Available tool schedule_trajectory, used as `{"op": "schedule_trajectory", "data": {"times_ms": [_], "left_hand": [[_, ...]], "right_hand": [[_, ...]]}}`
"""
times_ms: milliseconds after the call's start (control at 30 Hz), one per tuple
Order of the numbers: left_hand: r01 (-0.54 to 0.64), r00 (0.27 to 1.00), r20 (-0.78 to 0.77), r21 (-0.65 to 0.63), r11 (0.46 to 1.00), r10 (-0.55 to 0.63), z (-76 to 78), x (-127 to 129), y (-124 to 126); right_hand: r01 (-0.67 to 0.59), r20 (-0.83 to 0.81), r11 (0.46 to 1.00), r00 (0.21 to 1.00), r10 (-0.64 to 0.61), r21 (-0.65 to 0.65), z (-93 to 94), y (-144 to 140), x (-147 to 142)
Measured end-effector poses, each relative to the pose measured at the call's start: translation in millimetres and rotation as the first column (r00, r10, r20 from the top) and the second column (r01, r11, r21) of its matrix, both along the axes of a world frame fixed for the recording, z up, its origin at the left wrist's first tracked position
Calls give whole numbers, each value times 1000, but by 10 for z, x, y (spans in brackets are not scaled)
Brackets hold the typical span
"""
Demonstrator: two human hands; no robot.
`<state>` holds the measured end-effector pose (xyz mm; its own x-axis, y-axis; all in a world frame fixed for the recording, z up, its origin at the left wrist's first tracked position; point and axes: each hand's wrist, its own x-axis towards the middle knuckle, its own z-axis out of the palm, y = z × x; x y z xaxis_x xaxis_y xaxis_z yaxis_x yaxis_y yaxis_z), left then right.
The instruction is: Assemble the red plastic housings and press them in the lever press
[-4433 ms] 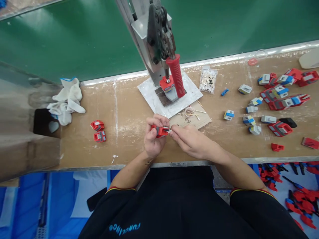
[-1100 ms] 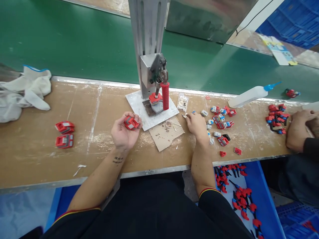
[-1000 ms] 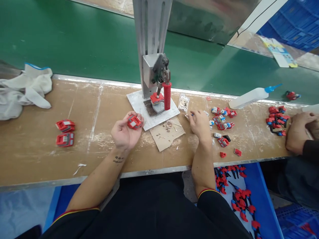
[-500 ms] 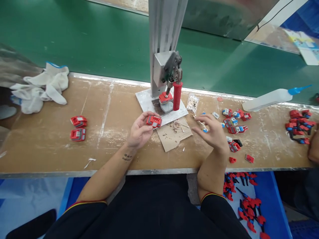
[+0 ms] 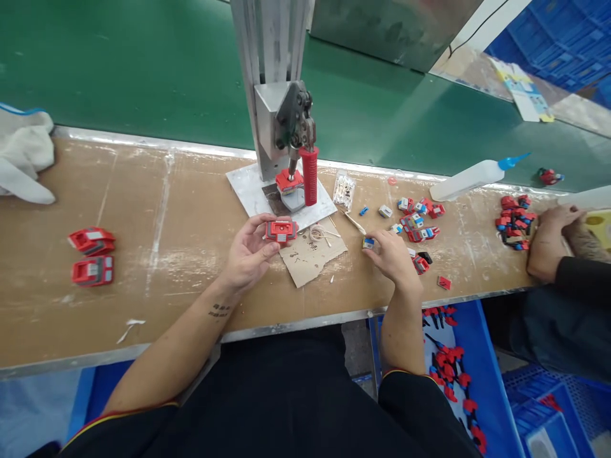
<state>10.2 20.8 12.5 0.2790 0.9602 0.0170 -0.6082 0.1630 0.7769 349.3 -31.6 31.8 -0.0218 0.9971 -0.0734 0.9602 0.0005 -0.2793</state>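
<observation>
Worktop [image 5: 181,210]: long brown surface before a green belt.
Press [image 5: 286,146]: stands at the back edge, red handle down.
Left hand [image 5: 248,254]: fingers closed around a red part [image 5: 281,230], held above the worktop's middle.
Right hand [image 5: 394,257]: fingertips pinching a small blue-grey piece [image 5: 368,242], just right of the cardboard scrap [image 5: 312,254].
Two red parts [image 5: 91,256]: lying near the left end.

Left hand [image 5: 248,254] pinching a red plastic part [image 5: 280,230], right hand [image 5: 394,257] holding a small blue-grey piece [image 5: 368,242] — toggle press [image 5: 293,162] behind

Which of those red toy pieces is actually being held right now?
The red piece in the left hand, pinched by the cardboard scrap. The two red pieces far left lie untouched on the bench.
</observation>
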Motion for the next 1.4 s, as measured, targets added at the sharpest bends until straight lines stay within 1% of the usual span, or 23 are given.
{"op": "schedule_trajectory", "data": {"times_ms": [67,133,167,200,267,333,400,467,500,533,600,667,700,833,967,1100,1267,1333,1400], "left_hand": [[2,1000,19,-4,1000,-2,14,0,0],[5,999,38,-8,1000,-4,29,-4,-2],[8,999,41,-5,1000,-8,36,-6,-6],[15,999,38,2,1000,-15,41,-7,-12],[34,999,16,33,999,-35,46,-5,-30],[52,999,-17,77,996,-51,47,0,-48],[60,998,-35,127,990,-56,44,4,-59],[58,998,-35,167,984,-53,40,0,-60],[53,998,-30,180,982,-48,38,-4,-57],[47,999,-26,189,981,-43,38,-10,-54],[40,999,-26,198,979,-36,39,-23,-50],[45,998,-40,203,978,-37,40,-33,-53],[50,998,-50,205,978,-41,39,-36,-56],[56,996,-81,218,974,-39,21,-33,-69],[20,994,-108,222,975,4,-2,-21,-60],[-51,987,-134,265,963,89,-4,3,-67],[-139,952,-206,372,918,227,-8,10,-111],[-160,915,-269,441,883,300,-20,-3,-122],[-163,871,-316,536,828,376,-40,-17,-125]], "right_hand": [[33,-86,999,996,-32,15,28,-6,9],[79,-254,989,966,-45,122,97,-53,15],[98,-355,974,935,-20,202,144,-78,-2],[110,-450,951,892,33,288,198,-94,-39],[97,-580,901,792,187,424,312,-87,-183],[48,-630,865,706,325,500,424,-18,-399],[5,-647,839,639,416,545,511,86,-642],[-3,-667,805,558,494,593,549,185,-866],[0,-683,797,515,518,604,545,224,-962],[6,-705,801,479,524,599,524,252,-1045],[27,-749,827,442,494,562,445,283,-1166],[55,-779,854,443,443,517,346,288,-1239],[67,-787,859,442,430,507,301,285,-1263],[65,-794,858,418,441,510,207,261,-1338],[38,-797,888,460,392,459,199,238,-1425],[40,-792,904,500,350,425,172,218,-1507],[20,-756,900,551,353,436,145,204,-1523],[13,-748,898,558,358,440,150,204,-1500],[-17,-747,890,536,392,455,164,206,-1478]]}}
